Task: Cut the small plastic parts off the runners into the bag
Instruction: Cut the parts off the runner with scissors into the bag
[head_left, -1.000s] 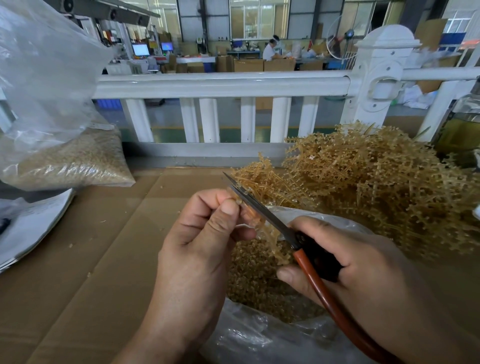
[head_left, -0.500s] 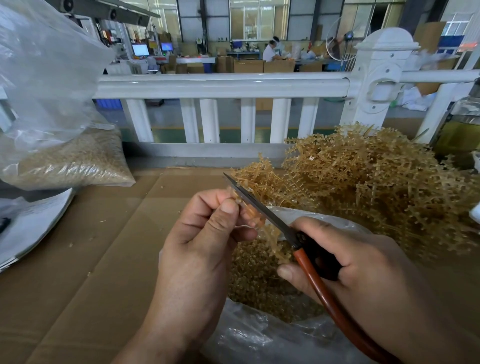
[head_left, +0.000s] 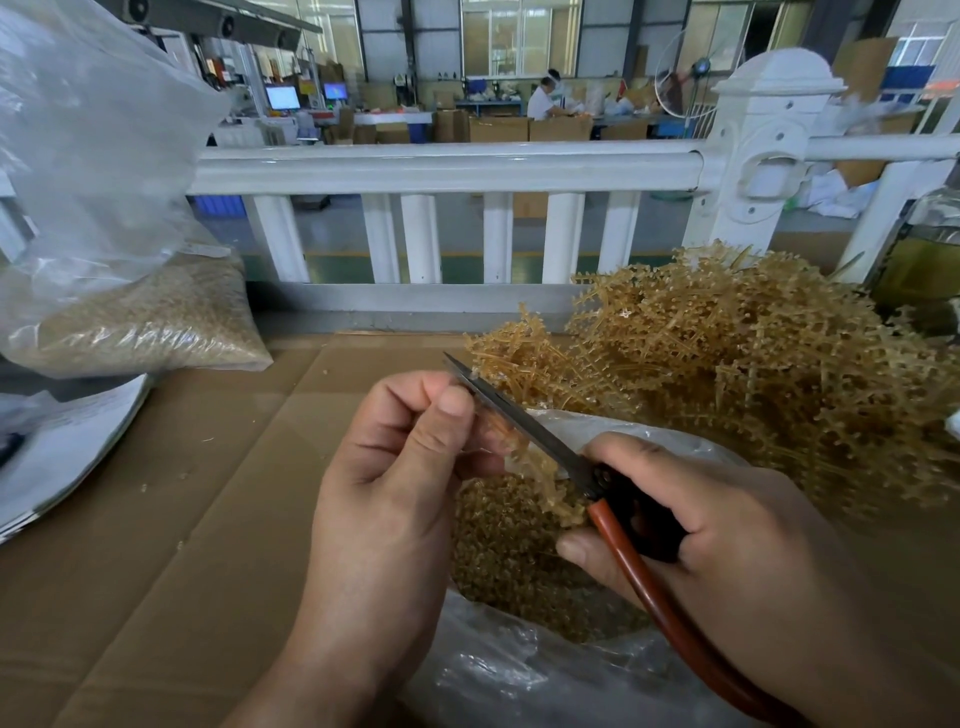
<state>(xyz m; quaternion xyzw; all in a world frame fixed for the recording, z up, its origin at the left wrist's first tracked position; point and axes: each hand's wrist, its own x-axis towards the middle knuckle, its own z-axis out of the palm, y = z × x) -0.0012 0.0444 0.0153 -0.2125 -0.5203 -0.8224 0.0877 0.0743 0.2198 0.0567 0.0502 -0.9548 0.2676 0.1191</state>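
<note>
Runner pinched in left hand over the open bag. Right hand grips scissors, blade against it. Nothing has really moved in the last second, so likely mid-snip. Uncut pile sits behind.

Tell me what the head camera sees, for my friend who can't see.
The left hand pinches a runner over the bag of cut parts while the right hand holds scissors against it. A pile of runners lies behind, on cardboard.
</note>
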